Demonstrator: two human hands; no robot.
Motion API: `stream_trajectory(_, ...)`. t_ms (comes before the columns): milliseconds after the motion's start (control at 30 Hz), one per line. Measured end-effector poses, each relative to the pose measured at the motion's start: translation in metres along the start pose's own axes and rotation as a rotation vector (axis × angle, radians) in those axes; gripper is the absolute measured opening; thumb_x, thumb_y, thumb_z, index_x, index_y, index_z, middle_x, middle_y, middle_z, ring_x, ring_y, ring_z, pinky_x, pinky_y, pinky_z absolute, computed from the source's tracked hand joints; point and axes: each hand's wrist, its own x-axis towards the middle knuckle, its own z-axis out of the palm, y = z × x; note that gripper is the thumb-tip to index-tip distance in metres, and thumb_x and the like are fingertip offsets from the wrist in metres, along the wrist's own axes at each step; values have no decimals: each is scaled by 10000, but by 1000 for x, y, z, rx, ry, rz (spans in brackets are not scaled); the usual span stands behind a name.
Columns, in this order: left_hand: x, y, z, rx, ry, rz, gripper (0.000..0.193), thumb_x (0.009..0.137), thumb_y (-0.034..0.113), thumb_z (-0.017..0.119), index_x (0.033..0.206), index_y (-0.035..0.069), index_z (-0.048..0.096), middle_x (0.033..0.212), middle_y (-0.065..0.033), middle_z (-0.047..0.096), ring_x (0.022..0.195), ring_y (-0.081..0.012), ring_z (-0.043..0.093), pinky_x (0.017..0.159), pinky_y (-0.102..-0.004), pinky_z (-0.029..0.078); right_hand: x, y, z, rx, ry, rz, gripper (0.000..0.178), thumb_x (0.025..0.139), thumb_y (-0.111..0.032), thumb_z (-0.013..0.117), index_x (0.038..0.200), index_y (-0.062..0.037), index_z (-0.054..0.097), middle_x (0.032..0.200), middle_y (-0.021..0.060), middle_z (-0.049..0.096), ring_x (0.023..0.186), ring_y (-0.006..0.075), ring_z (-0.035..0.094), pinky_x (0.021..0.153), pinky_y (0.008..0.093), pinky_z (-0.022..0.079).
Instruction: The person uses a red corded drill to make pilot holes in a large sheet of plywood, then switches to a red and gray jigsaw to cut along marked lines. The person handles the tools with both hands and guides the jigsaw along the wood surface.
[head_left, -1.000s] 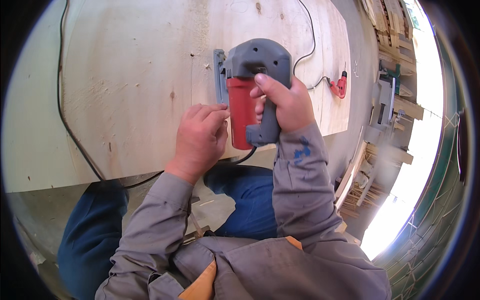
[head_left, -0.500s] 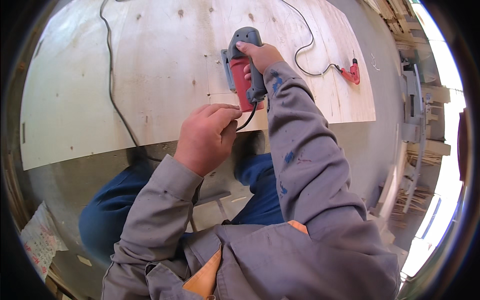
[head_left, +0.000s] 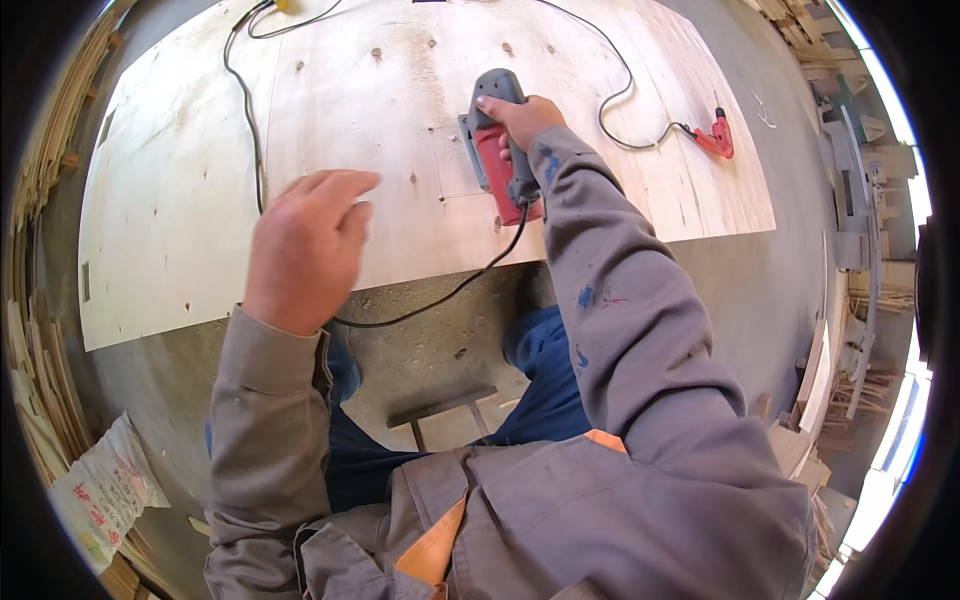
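Observation:
My right hand (head_left: 525,118) is wrapped round the dark handle of a red and grey jigsaw (head_left: 492,165), thumb near its top end. The tool is over the pale plywood sheet (head_left: 340,110), its metal base plate facing left; the blade cannot be made out. A black cord (head_left: 455,292) leaves its lower end and loops off the near edge towards my left arm. My left hand (head_left: 308,245) is off the tool, above the sheet's near edge, fingers stretched out and nothing in them. Thin pencil lines show on the wood beside the jigsaw.
A red drill (head_left: 716,138) with a cord lies at the sheet's right end. Another black cord (head_left: 248,110) runs down the left part. Wood strips are stacked along both sides, and a white printed sack (head_left: 108,490) lies at lower left.
My left hand has left the jigsaw's lower end and moved left, its fingers straightening. The cord now hangs in a wider loop. My right hand keeps its grip on the jigsaw.

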Motion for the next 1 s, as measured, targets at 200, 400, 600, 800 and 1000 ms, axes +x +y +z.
stream_trajectory(200, 13, 3, -8, 95, -150, -11, 283, 915, 121, 679, 1164, -9, 711, 1058, -198, 733, 1017, -390, 675, 893, -466, 531, 9, 9, 4, -34, 49, -72, 410, 835, -316, 854, 966, 42, 703, 743, 110, 709, 549, 175, 657, 555, 338, 551)
stream_trajectory(400, 6, -3, -19, 135, -196, -12, 241, 906, 153, 687, 1086, -7, 698, 1020, -199, 728, 1003, -398, 678, 872, -481, 533, 5, 8, 10, 80, 59, -86, 247, 871, -170, 804, 940, 22, 664, 699, 91, 658, 535, 177, 630, 491, 349, 535)
stream_trajectory(600, 10, -3, -29, 207, -311, -98, 359, 906, 149, 705, 1223, -19, 690, 1144, -225, 729, 1080, -407, 674, 948, -462, 534, -33, -13, -32, 233, 100, -174, 258, 877, -166, 802, 939, 45, 667, 723, 105, 670, 556, 191, 642, 528, 348, 545)
stream_trajectory(800, 12, 3, -31, 200, -290, -125, 401, 905, 169, 728, 1263, -7, 680, 1202, -220, 719, 1125, -399, 667, 974, -454, 530, -125, -31, -71, 389, 204, -354, 260, 937, -185, 753, 1011, 26, 621, 745, 92, 641, 555, 191, 626, 507, 344, 552)
stream_trajectory(1000, 8, 11, -30, 213, -343, -150, 436, 905, 176, 724, 1304, 12, 660, 1250, -214, 703, 1167, -388, 653, 997, -441, 521, -183, 20, -73, 464, 190, -275, 218, 942, -138, 742, 1042, 8, 614, 746, 81, 630, 570, 177, 624, 500, 332, 550)
